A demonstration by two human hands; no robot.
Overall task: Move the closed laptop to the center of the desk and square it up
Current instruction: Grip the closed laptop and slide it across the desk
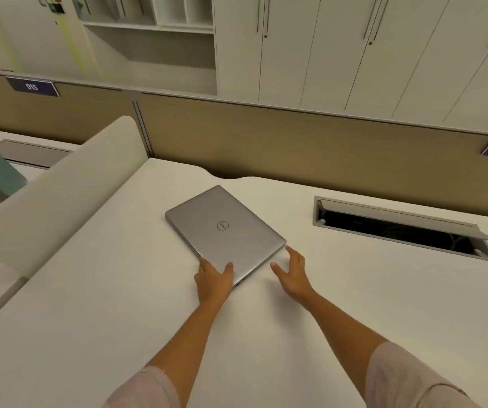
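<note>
My left hand (214, 278) is clamped on the near corner of the closed laptop (225, 232), thumb lying on the lid and fingers wrapped around the edge below it. My right hand (291, 272) is spread wide with nothing in it, its fingertips just beside the laptop's near right edge; I cannot tell whether they touch it.

The laptop lies flat on the counter (95, 290), lid up, turned well out of line with the counter's edges so that one corner points toward me. It sits toward the far edge, close to the shallow notch in that edge, and left of the open cable hatch (404, 228), with clear surface between the two.

The risks I see come from the one-corner grip. Lifting from that corner alone would let the slab droop or twist out of my fingers, since the smooth metal lid gives the thumb little purchase. If I drag instead, an uneven pull would spin the laptop rather than slide it, and squaring would take extra nudges. A sweep too far right could carry a corner over the hatch opening, where it might catch on the raised flap.
</note>
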